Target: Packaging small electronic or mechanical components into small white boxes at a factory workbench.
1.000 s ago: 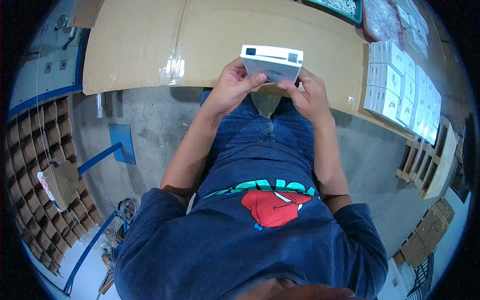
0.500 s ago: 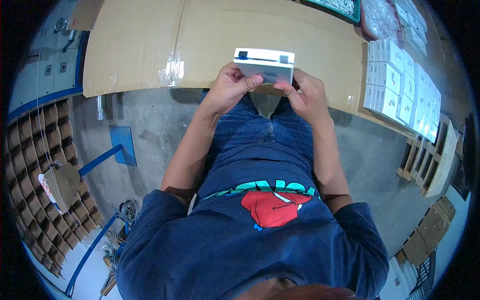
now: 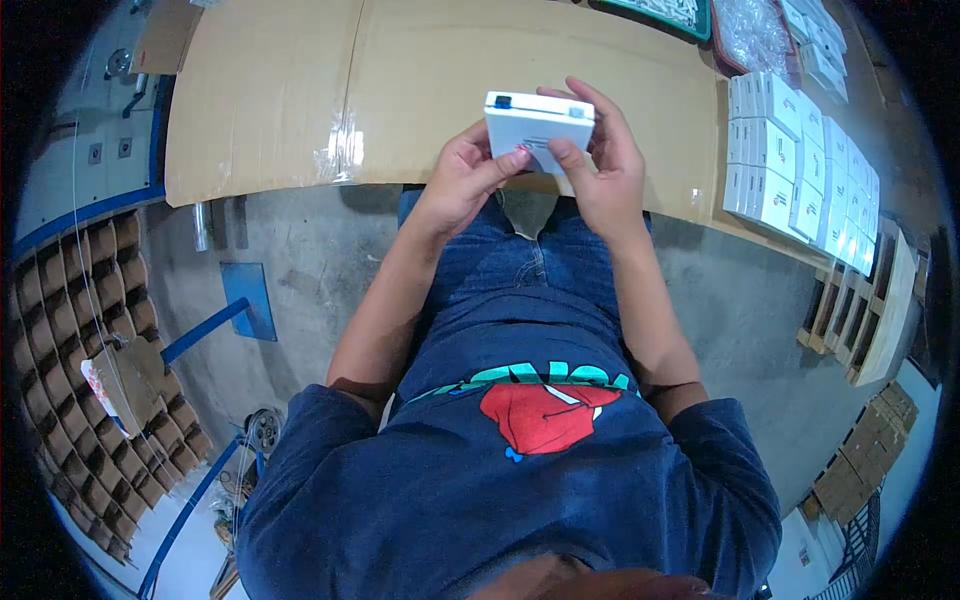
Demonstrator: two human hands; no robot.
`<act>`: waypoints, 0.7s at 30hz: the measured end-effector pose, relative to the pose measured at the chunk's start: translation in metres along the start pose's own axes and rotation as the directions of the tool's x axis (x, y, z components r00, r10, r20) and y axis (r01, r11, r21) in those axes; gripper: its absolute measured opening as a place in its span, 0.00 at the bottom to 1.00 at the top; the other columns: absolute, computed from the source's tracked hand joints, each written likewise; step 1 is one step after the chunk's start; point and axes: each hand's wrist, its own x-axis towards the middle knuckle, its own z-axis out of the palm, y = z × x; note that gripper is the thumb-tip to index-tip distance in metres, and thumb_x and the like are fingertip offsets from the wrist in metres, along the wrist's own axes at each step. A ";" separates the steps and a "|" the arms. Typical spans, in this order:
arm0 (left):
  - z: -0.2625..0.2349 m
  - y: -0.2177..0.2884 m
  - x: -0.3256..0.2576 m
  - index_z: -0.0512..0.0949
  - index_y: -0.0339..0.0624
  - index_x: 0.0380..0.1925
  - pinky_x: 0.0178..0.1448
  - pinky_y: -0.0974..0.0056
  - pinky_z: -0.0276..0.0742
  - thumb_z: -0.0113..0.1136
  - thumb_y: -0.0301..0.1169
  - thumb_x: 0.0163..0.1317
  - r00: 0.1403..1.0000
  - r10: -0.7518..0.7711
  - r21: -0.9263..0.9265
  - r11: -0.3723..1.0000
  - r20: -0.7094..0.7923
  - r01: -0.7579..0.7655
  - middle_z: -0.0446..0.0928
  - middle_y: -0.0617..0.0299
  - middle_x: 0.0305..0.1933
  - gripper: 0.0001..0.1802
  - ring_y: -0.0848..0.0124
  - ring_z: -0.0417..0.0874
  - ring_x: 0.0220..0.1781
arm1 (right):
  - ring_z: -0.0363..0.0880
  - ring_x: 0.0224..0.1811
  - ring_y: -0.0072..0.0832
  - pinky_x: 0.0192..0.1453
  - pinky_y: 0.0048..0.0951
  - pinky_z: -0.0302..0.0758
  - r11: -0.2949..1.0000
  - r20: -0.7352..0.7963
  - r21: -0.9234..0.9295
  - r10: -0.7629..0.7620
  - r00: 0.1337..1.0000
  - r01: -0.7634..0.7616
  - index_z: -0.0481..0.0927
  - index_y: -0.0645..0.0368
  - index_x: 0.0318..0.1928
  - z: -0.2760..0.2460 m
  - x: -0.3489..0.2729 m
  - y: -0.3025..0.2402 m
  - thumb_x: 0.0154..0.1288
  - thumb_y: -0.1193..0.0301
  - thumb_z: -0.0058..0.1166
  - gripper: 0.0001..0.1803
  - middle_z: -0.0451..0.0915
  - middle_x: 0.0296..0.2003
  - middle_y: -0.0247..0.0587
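A small white boxy device (image 3: 540, 122) is held up between my two hands, over the near edge of the table. Its upper edge has a dark square opening at the left and a silvery square at the right. My left hand (image 3: 458, 185) grips its left side, thumb on the front face beside a small reddish glow. My right hand (image 3: 612, 190) holds the right side; its thumb presses the face while the other fingers reach up behind, one stretched past the top corner. The back of the device is hidden.
Brown cardboard (image 3: 440, 80) covers the table. Stacked white boxes (image 3: 790, 170) stand at its right end. Behind them are a green tray (image 3: 690, 22) of small white parts and a red tray of clear plastic bags (image 3: 750, 38). A wooden pallet (image 3: 865, 310) stands lower right.
The device has shifted slightly right, its front face turned more into view. My right hand has moved up, its fingers now showing behind and above the device's right corner.
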 end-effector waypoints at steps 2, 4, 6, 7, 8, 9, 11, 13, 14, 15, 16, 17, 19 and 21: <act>0.006 -0.003 -0.001 0.73 0.37 0.60 0.65 0.61 0.76 0.64 0.25 0.67 1.000 0.008 -0.034 0.999 0.005 -0.008 0.79 0.57 0.55 0.22 0.69 0.80 0.58 | 0.82 0.51 0.28 0.55 0.30 0.79 0.997 0.022 -0.016 0.069 0.997 -0.069 0.77 0.64 0.59 -0.004 -0.004 -0.003 0.67 0.67 0.66 0.24 0.84 0.47 0.42; 0.008 -0.004 -0.002 0.73 0.36 0.60 0.65 0.62 0.76 0.64 0.24 0.67 1.000 0.019 -0.067 0.998 0.009 -0.018 0.79 0.58 0.55 0.22 0.70 0.80 0.57 | 0.82 0.50 0.26 0.55 0.28 0.78 0.990 0.045 -0.033 0.138 0.989 -0.136 0.77 0.65 0.58 -0.008 -0.005 -0.001 0.69 0.68 0.65 0.22 0.84 0.46 0.40; 0.009 -0.005 -0.002 0.75 0.37 0.60 0.63 0.63 0.77 0.65 0.24 0.67 1.000 0.007 -0.082 0.997 0.008 -0.007 0.80 0.59 0.54 0.21 0.71 0.80 0.56 | 0.81 0.49 0.23 0.55 0.25 0.77 0.998 0.059 -0.020 0.062 0.996 -0.061 0.77 0.66 0.56 -0.011 -0.008 0.004 0.70 0.68 0.63 0.20 0.84 0.45 0.39; 0.009 -0.006 -0.002 0.75 0.37 0.60 0.63 0.63 0.77 0.65 0.24 0.67 1.000 0.007 -0.083 0.997 0.009 -0.007 0.80 0.59 0.54 0.21 0.71 0.80 0.56 | 0.81 0.49 0.23 0.55 0.25 0.77 0.998 0.058 -0.021 0.062 0.996 -0.060 0.77 0.66 0.56 -0.012 -0.009 0.004 0.70 0.68 0.63 0.20 0.84 0.45 0.39; 0.007 -0.007 -0.001 0.76 0.38 0.59 0.63 0.64 0.77 0.65 0.25 0.67 0.999 0.027 -0.043 0.999 0.024 -0.026 0.81 0.60 0.53 0.21 0.71 0.80 0.56 | 0.81 0.49 0.23 0.55 0.25 0.77 0.998 0.063 0.002 0.055 0.996 -0.055 0.78 0.66 0.56 -0.012 -0.011 0.003 0.70 0.68 0.62 0.19 0.84 0.46 0.39; 0.006 -0.008 0.000 0.77 0.39 0.58 0.62 0.64 0.77 0.66 0.25 0.66 0.998 0.045 -0.004 0.999 0.039 -0.045 0.81 0.61 0.53 0.20 0.72 0.80 0.57 | 0.81 0.49 0.23 0.55 0.25 0.78 0.998 0.068 0.026 0.048 0.997 -0.049 0.78 0.66 0.56 -0.013 -0.011 0.002 0.71 0.69 0.62 0.19 0.83 0.46 0.39; 0.003 -0.008 0.000 0.77 0.40 0.58 0.61 0.65 0.78 0.66 0.25 0.66 0.997 0.064 0.040 0.997 0.036 -0.065 0.82 0.62 0.52 0.20 0.72 0.80 0.56 | 0.81 0.50 0.24 0.56 0.25 0.78 0.995 0.087 0.078 0.056 0.995 -0.062 0.78 0.66 0.56 -0.015 -0.012 0.004 0.70 0.69 0.62 0.18 0.83 0.48 0.41; 0.001 -0.007 0.001 0.78 0.41 0.58 0.61 0.66 0.78 0.66 0.24 0.65 0.996 0.083 0.085 0.993 0.035 -0.085 0.82 0.63 0.51 0.20 0.73 0.81 0.55 | 0.81 0.51 0.25 0.57 0.25 0.77 0.989 0.104 0.130 0.061 0.993 -0.075 0.78 0.66 0.55 -0.019 -0.009 0.005 0.70 0.70 0.62 0.18 0.83 0.50 0.42; 0.000 -0.006 0.001 0.78 0.40 0.58 0.60 0.66 0.78 0.66 0.23 0.65 0.995 0.090 0.117 0.989 0.035 -0.094 0.82 0.63 0.51 0.20 0.73 0.81 0.54 | 0.81 0.53 0.26 0.58 0.27 0.77 0.993 0.140 0.114 0.013 0.990 -0.029 0.78 0.66 0.55 -0.020 -0.005 0.005 0.69 0.71 0.63 0.18 0.83 0.52 0.44; -0.001 -0.004 0.001 0.78 0.39 0.58 0.59 0.66 0.79 0.65 0.21 0.64 0.995 0.098 0.149 0.984 0.034 -0.102 0.82 0.63 0.50 0.21 0.73 0.82 0.53 | 0.81 0.54 0.28 0.60 0.28 0.77 0.995 0.177 0.099 -0.035 0.984 0.018 0.78 0.65 0.55 -0.020 -0.002 0.004 0.68 0.73 0.63 0.18 0.82 0.54 0.45; -0.002 -0.002 0.000 0.78 0.39 0.58 0.59 0.66 0.79 0.65 0.21 0.64 0.994 0.100 0.150 0.983 0.034 -0.104 0.82 0.63 0.50 0.21 0.73 0.82 0.53 | 0.81 0.54 0.28 0.60 0.28 0.77 0.995 0.177 0.100 -0.037 0.983 0.019 0.78 0.65 0.55 -0.019 -0.002 -0.001 0.68 0.73 0.63 0.18 0.82 0.54 0.45; -0.003 0.002 0.000 0.78 0.39 0.58 0.59 0.66 0.79 0.65 0.20 0.64 0.998 0.065 0.212 0.975 0.028 -0.069 0.82 0.64 0.50 0.21 0.73 0.82 0.53 | 0.81 0.55 0.29 0.61 0.29 0.77 0.991 0.153 0.129 0.007 0.988 -0.027 0.78 0.66 0.55 -0.016 -0.002 -0.009 0.66 0.74 0.64 0.19 0.82 0.54 0.46; -0.004 0.005 -0.001 0.78 0.38 0.58 0.59 0.66 0.80 0.64 0.18 0.64 0.999 0.029 0.272 0.962 0.018 -0.032 0.82 0.64 0.50 0.22 0.73 0.83 0.52 | 0.81 0.56 0.30 0.63 0.30 0.76 0.984 0.131 0.159 0.053 0.990 -0.074 0.78 0.66 0.55 -0.017 -0.003 -0.010 0.65 0.76 0.64 0.19 0.82 0.54 0.47; -0.003 0.006 -0.001 0.77 0.37 0.59 0.59 0.66 0.81 0.63 0.17 0.64 0.996 0.073 0.314 0.945 0.052 -0.086 0.82 0.63 0.50 0.22 0.73 0.82 0.53 | 0.81 0.57 0.30 0.63 0.31 0.76 0.994 0.207 0.067 0.075 0.976 -0.090 0.78 0.67 0.55 -0.027 -0.006 -0.004 0.63 0.78 0.65 0.20 0.83 0.53 0.46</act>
